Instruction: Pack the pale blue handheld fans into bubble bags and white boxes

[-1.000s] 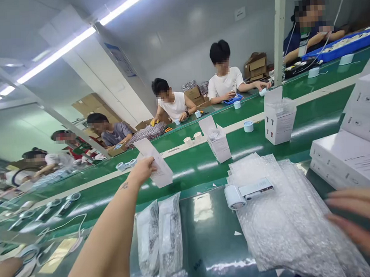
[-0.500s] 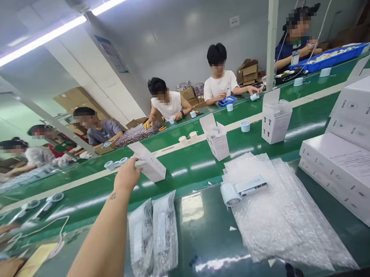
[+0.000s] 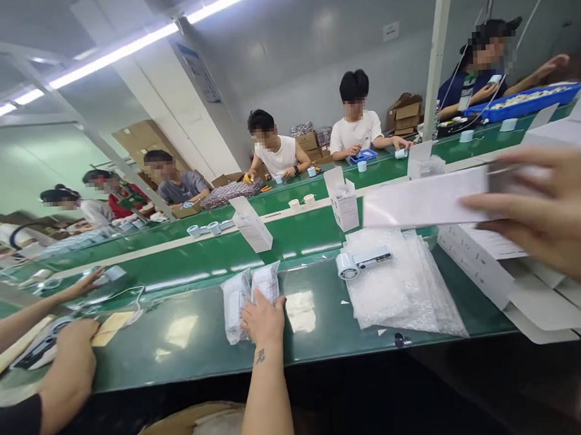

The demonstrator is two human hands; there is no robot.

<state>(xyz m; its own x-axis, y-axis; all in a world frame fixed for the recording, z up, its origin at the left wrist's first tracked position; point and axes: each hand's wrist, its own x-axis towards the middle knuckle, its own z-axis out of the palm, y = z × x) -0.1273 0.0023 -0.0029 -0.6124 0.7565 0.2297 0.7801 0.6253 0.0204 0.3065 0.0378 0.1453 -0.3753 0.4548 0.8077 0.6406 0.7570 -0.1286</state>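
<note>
Risk: thin white card (image 3: 426, 197) could slip from right hand (image 3: 538, 211) if pinch loosens; wrapped packets (image 3: 246, 298) could skid on glossy green surface (image 3: 321, 342) if pushed. Left hand (image 3: 263, 319) palm-down on packets at lower centre, arm extended forward, grip unclear; right hand clamped on card at upper right; hands well apart

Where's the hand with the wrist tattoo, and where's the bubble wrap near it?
Left hand (image 3: 263, 321), head view, on the back of the hand.
Bubble-wrap bags (image 3: 393, 298), head view, on the middle of the pile.
</note>
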